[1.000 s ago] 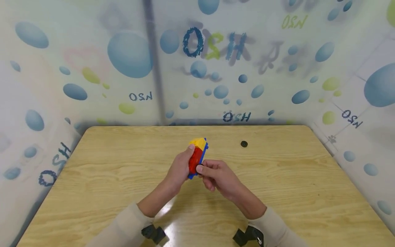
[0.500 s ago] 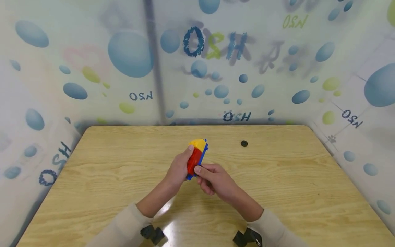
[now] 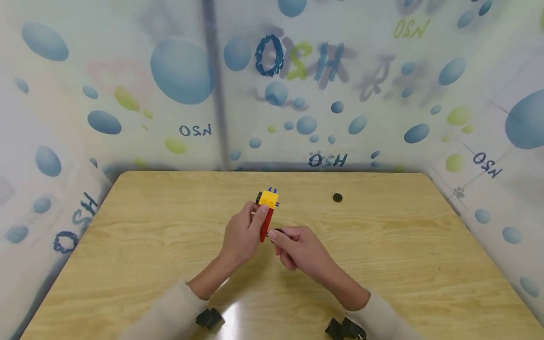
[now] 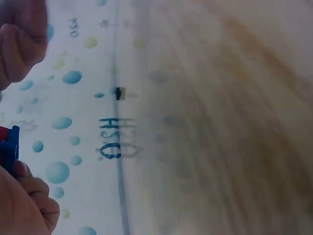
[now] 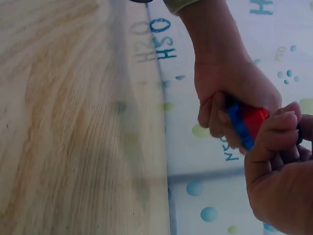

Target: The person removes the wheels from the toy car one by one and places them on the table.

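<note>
My left hand [image 3: 241, 233] grips a toy car with a yellow cab [image 3: 269, 198] and a red body [image 3: 266, 224], held above the table. Its blue base [image 5: 238, 122] shows in the right wrist view, between the left fingers. A black wheel [image 3: 258, 198] is fitted on the car's far left side; opposite it, a bare axle end sticks out. Close by the car's near right end, my right hand [image 3: 303, 245] pinches another black wheel [image 3: 278, 230] between thumb and forefinger. The fingers partly cover that wheel.
A loose black wheel [image 3: 337, 197] lies on the wooden table [image 3: 148, 212], toward the back right. Behind the table rises a pale wall [image 3: 238, 104] printed with blue and green dots and letters.
My left hand has turned the car, so its yellow top and left wheel now face the head view. The right hand's wheel has come slightly away from the car's side.
</note>
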Demonstrator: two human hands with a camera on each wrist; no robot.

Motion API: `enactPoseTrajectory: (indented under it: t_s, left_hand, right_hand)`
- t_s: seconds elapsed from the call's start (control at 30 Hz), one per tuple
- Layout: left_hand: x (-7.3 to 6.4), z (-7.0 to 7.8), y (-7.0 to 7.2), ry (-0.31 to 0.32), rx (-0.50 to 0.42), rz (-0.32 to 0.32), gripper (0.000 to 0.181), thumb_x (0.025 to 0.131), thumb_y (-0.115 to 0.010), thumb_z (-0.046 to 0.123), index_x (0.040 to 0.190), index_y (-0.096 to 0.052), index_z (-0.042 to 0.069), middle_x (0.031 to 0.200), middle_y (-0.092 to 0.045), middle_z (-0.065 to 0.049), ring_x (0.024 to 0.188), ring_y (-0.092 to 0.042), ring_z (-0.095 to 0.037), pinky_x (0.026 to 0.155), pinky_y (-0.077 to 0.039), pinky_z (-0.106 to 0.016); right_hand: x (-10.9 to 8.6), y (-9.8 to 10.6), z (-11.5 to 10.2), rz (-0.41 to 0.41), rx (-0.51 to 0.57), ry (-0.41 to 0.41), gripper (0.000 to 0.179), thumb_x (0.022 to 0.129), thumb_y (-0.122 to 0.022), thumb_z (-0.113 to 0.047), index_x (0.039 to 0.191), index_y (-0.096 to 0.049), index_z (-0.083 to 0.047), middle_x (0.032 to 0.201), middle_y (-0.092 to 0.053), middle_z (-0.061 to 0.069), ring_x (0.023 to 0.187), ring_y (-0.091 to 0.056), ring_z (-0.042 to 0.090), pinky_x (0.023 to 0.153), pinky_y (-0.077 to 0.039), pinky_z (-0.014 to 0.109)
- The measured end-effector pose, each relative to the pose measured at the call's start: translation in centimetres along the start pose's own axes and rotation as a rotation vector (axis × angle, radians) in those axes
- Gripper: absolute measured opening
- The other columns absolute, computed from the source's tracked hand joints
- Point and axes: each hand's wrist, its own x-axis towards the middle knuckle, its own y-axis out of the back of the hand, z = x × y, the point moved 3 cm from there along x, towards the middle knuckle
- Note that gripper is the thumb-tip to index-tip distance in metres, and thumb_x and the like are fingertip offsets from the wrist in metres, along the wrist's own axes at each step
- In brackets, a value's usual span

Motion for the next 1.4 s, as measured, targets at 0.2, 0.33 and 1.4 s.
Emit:
enactPoseTrajectory:
  t_s: [0.2, 0.33, 1.4]
  left_hand:
    - [0.7, -1.0, 0.7, 0.174, -0.270, -0.046, 0.052, 0.101, -0.036, 0.054, 0.109, -0.056, 0.006, 0.078, -0.055, -0.010, 0.060, -0.052, -0.022, 0.050, -0.045, -0.029]
    - [0.7, -1.4, 0.7, 0.310, -0.391, -0.100, 0.057, 0.100, -0.035, 0.058, 0.117, -0.055, 0.007, 0.087, -0.057, -0.012, 0.065, -0.055, -0.023, 0.052, -0.045, -0.027]
    - [0.6, -1.5, 0.9, 0.401, -0.665, -0.055, 0.054, 0.093, -0.064, 0.019, 0.136, -0.035, 0.008, 0.116, -0.064, -0.015, 0.086, -0.068, -0.016, 0.085, -0.050, -0.034]
  right_hand:
    - [1.0, 2.0, 0.8, 0.072, 0.025, -0.018, 0.052, 0.100, -0.051, -0.044, 0.080, -0.055, 0.004, 0.053, -0.050, 0.006, 0.046, -0.043, 0.015, 0.045, -0.040, 0.026]
    - [1.9, 4.3, 1.5, 0.144, 0.048, -0.040, 0.051, 0.100, -0.049, -0.046, 0.082, -0.056, 0.001, 0.054, -0.052, 0.005, 0.047, -0.046, 0.016, 0.046, -0.042, 0.027]
    - [4.3, 21.2, 10.1, 0.335, 0.066, -0.341, 0.049, 0.102, -0.043, -0.047, 0.095, -0.054, 0.000, 0.061, -0.055, -0.005, 0.052, -0.050, 0.006, 0.051, -0.044, 0.021]
